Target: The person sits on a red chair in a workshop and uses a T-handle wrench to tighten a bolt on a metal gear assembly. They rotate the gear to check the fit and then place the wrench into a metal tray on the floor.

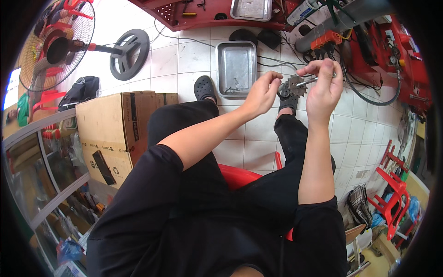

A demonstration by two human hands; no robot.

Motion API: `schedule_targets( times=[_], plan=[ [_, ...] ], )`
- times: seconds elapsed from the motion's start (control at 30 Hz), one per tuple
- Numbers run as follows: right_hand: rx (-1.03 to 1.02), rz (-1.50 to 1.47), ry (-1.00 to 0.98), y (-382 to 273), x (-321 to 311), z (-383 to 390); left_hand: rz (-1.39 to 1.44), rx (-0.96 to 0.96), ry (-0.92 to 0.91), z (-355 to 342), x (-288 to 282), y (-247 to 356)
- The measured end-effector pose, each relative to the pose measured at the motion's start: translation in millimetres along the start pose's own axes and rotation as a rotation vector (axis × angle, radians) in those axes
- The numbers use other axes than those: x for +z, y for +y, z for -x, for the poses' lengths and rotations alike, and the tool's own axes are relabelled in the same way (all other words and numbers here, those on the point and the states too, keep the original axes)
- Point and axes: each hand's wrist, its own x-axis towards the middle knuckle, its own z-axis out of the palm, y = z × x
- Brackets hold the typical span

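Tiled floor (353, 134) is lying below; right hand (323, 90) is gripping shiny rod (307, 82), metal part (295, 87) adjoining, left hand (263, 96) curling alongside (pinch: cannot tell)

A dark grey metal part (296, 87), compact and jagged along its edge, is held aloft between the left hand (264, 93) and the right hand (324, 87). A slim, shiny metal rod (308, 82) extends from it, tilted slightly upward toward the right palm, its far end partly hidden by fingers. The part's finer details are too small to read.
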Motion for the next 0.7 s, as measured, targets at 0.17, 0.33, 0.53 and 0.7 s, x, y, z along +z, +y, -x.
schedule_targets(
  times=[0.17,0.33,0.53,0.7],
  plan=[
    [-0.038,0.034,0.035,-2.1,-0.2,-1.2,-0.070,0.110,-0.067,2.0,-2.5,1.7],
    [-0.040,-0.069,0.056,1.8,0.7,-1.0,-0.142,0.185,-0.091,8.8,0.9,5.7],
    [-0.074,-0.139,-0.028,-1.8,3.5,0.6,-0.197,0.280,-0.092,12.9,3.0,9.2],
    [-0.032,-0.233,-0.106,-8.0,10.1,8.1,-0.165,0.227,-0.110,15.0,7.6,7.4]
  ],
)
